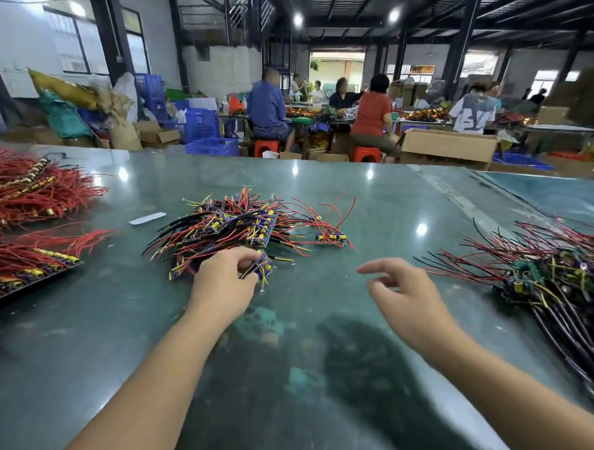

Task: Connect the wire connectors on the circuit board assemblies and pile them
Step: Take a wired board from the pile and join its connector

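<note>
A small circuit board assembly, purple with a yellow part and short wires, sits at the near edge of the central heap of assemblies, pinched in the left hand. That hand's fingers are curled closed around the board, thumb side toward the heap, and the board is tilted; whether it is lifted off the surface or resting on it cannot be told. The heap is a tangle of red, black and yellow leads with purple boards, lying in the middle of the green table.

Just right of the heap, a single assembly lies apart from it with red wires arching up. To the right of the heap and nearer the camera, the right hand hovers over bare table with its fingers loosely spread and bent, holding nothing. Its shadow falls on the table below it.

Farther right of the heap, well apart, lies a second pile of assemblies with long black and red leads trailing toward the near edge. Left of the heap, a small white paper strip lies flat. Beyond that, at the left edge, are bundles of red wires, and a dark tray carries more red-wired parts.

Behind the heap, past the table's far edge, people sit on red stools at other benches among blue crates and cardboard boxes.
</note>
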